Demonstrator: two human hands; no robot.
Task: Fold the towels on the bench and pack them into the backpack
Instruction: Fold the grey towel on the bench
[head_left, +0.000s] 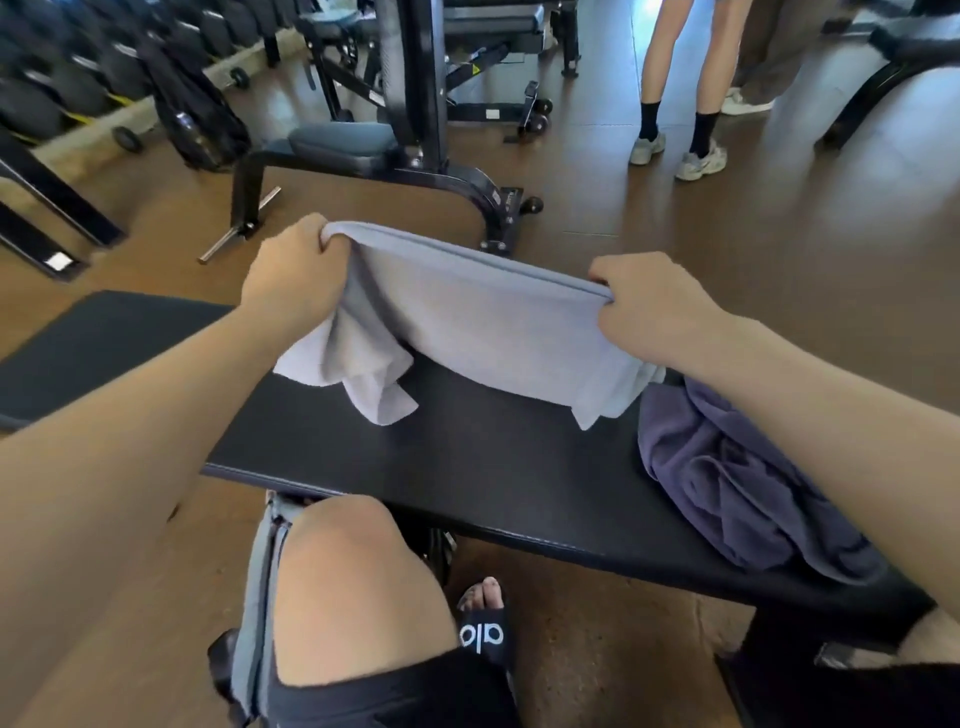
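At the centre of the frame, the left hand (291, 270) and the right hand (649, 312) each pinch a bunch of cloth at the two ends of the top edge of a pale grey towel (483, 322). It is stretched between them above the black bench (415, 457), its lower corners trailing down onto the padding. The towel looks light, soft and limp: it sags in folds under the left hand, so it likely needs holding at the corners and laying flat to crease cleanly. A darker purple towel (727, 483) lies crumpled on the bench at the right, under the right forearm. A grey bag (260, 597) in the lower left, by the knee, may be the backpack; I cannot tell.
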